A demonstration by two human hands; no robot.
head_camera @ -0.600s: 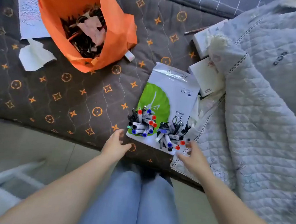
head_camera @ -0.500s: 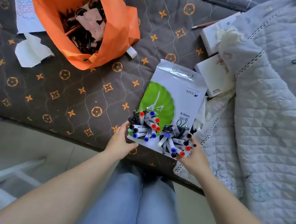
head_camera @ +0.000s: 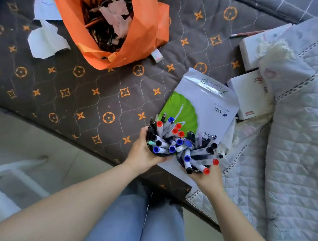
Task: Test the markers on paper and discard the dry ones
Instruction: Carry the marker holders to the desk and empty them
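Both hands at 6 o'clock, each wrapped round a cup of markers: left hand (head_camera: 143,153) gripping the left cup (head_camera: 159,154) from its 9 o'clock side, fingers curled under the dark rim; right hand (head_camera: 209,179) cradling the right cup (head_camera: 194,169) from below at 5 o'clock, fingers mostly hidden beneath it. Cups touching each other, over the near end of the paper pack (head_camera: 207,108).

Largest first. Dark quilt (head_camera: 81,97) covering the bed, centre through 10 o'clock. Pale blanket (head_camera: 292,147) heaped from 2 to 4 o'clock. Orange bag (head_camera: 145,26) at 12 o'clock, mouth open, scraps and dark sticks inside; likely the discard spot. Paper pack just right of centre. White boxes (head_camera: 249,92) at 2 o'clock, partly under the blanket. Torn sheet (head_camera: 45,42) at 10 o'clock beside the bag. Markers (head_camera: 174,138) crammed caps-up: red, blue, black, one green.

For the step in hand, probably moving or steadying the cups:
- Keep both upright; splayed markers look ready to spill.
- Set down on firm, flat ground, since quilt gives.
- Free one hand before pulling a marker.
- Keep a sheet within reach for test strokes and the bag mouth unobstructed.

Cannot tell whether the cups are lifted or resting on the pack.
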